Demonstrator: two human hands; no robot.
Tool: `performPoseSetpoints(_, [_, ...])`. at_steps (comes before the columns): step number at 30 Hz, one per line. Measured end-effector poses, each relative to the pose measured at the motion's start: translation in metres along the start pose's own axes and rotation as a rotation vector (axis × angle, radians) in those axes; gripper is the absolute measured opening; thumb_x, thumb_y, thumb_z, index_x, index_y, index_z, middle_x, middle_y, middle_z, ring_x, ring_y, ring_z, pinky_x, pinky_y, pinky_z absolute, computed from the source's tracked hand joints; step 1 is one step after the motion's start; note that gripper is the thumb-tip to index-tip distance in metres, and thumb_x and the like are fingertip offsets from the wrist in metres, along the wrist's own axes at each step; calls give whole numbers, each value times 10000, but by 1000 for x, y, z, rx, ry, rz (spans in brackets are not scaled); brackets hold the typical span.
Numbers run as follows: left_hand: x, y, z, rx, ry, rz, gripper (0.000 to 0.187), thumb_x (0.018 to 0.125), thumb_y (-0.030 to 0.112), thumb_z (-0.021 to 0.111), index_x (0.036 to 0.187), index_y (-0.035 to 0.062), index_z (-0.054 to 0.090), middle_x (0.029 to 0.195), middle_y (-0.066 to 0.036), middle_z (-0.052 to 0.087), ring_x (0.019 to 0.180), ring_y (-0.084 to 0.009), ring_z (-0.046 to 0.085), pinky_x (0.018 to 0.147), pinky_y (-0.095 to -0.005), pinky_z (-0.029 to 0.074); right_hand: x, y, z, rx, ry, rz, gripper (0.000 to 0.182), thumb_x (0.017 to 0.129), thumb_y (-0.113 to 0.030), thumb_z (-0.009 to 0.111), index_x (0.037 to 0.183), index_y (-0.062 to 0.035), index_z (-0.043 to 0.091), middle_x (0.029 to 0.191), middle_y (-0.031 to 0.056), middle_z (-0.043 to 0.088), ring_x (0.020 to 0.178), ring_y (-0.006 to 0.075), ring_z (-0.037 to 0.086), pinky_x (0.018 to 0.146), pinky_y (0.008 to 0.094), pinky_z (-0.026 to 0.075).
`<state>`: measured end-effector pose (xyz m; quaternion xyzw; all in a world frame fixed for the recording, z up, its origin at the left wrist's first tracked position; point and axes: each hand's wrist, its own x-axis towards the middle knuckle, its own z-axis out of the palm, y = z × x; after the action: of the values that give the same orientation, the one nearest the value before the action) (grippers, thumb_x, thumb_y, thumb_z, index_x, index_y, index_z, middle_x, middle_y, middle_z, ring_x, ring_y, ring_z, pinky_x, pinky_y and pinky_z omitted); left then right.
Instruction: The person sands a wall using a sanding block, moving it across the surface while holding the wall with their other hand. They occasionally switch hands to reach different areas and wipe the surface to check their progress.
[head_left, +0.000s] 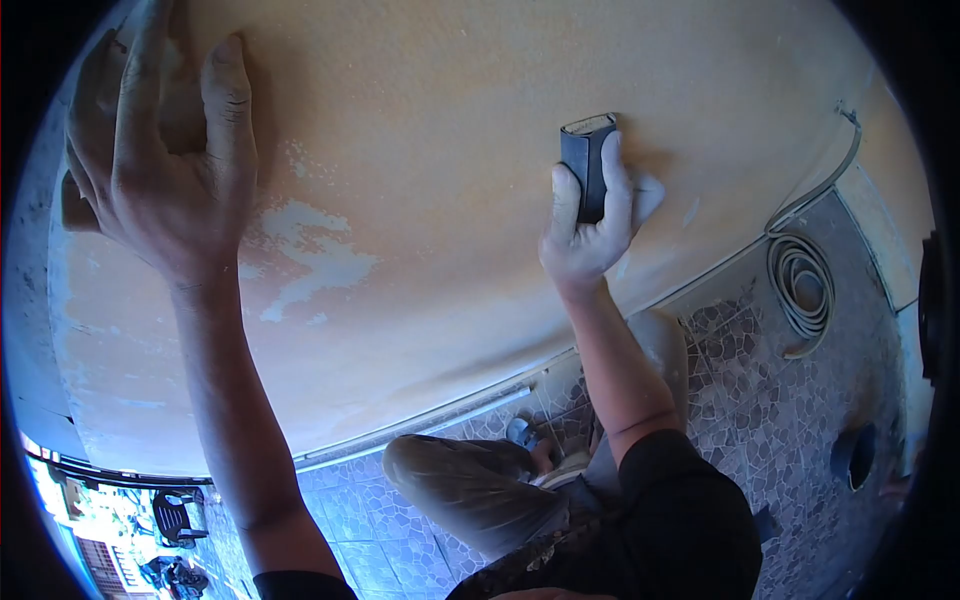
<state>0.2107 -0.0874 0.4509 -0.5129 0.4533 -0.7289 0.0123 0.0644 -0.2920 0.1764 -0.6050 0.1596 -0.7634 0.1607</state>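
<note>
My right hand (590, 220) is closed around a sanding block (590, 160) wrapped in dark sandpaper, its pale end facing up and away from me. The block is against the tan painted wall (450, 180), with thumb and fingers on opposite sides; pale dust coats the fingers. At the upper left, my left hand (165, 150) is open at the wall, its thumb apart from the fingers. A brown piece (78, 205) shows beside its outer edge, mostly hidden by the hand. Between the hands lies a whitish bare patch (310, 255) with ragged edges in the paint.
A coiled hose (800, 285) lies on the floor to the right, its upper part running up the wall. A dark round container (852, 457) stands on the stone-patterned floor (790, 530). My bent knee (430, 470) is close to the wall's base. A dark chair (178, 517) is at lower left.
</note>
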Motion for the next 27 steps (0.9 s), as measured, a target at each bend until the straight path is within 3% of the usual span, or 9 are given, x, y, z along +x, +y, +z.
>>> performPoseSetpoints(5, [-4,-3,-2,105,22,23,527,921,608,648,1324,272,700,1365,-119,615,1290,-305,554,966,-565,522,-118,29,-31,21,-66,26,524,904,-67,741,1381,46,557,943,116,627,912,253,513,819,426,401])
performPoseSetpoints(10, [-7,6,8,-29,0,-37,532,917,604,657,1312,252,709,1380,-105,609,1305,-298,545,1034,-585,453,-70,17,-29,-15,-138,14,539,901,-67,749,1385,67,554,925,108,645,878,239,510,783,401,408])
performPoseSetpoints(12, [7,46,4,-118,181,-169,509,886,202,682,1375,66,646,1424,-247,549,1354,-377,479,1116,-467,353,-15,2,-8,0,-32,-4,524,909,-92,757,1374,66,574,926,104,648,866,249,502,754,391,417])
performPoseSetpoints(15, [9,35,-11,-48,64,-52,488,891,194,666,1357,52,656,1395,-259,566,1338,-369,499,1112,-478,344,-5,4,-4,-26,-13,-34,505,913,-108,760,1355,70,593,923,97,645,861,257,496,753,397,407])
performPoseSetpoints(19, [10,48,-14,121,73,-156,483,894,215,674,1355,72,664,1390,-248,575,1334,-364,507,1121,-491,320,-129,39,-50,-96,-144,-27,522,909,-97,759,1368,53,561,967,127,626,906,281,504,836,435,399])
performPoseSetpoints(20, [6,39,-8,72,87,-149,495,910,413,659,1335,161,687,1404,-178,580,1329,-329,519,1116,-548,337,-145,45,-55,-86,-167,7,532,901,-88,764,1370,50,555,995,135,620,905,289,510,860,445,397])
performPoseSetpoints(22, [2,30,3,5,82,-122,534,925,610,644,1315,251,709,1418,-107,586,1324,-293,531,1112,-604,354,-121,41,-41,-54,-118,33,530,873,-103,794,1343,33,590,945,126,612,897,291,499,824,435,398])
performPoseSetpoints(25, [0,33,6,-182,174,-182,497,927,527,669,1351,268,685,1465,-119,551,1361,-307,502,1159,-576,298,-23,18,-16,85,-5,42,514,848,-105,817,1316,4,632,897,109,608,881,276,481,757,414,400])
performPoseSetpoints(27, [7,36,-8,97,83,-63,486,901,234,670,1366,94,661,1402,-237,571,1346,-359,498,1135,-495,285,42,-3,-5,55,-22,-28,516,859,-120,805,1322,20,626,892,91,611,859,266,481,757,402,400])
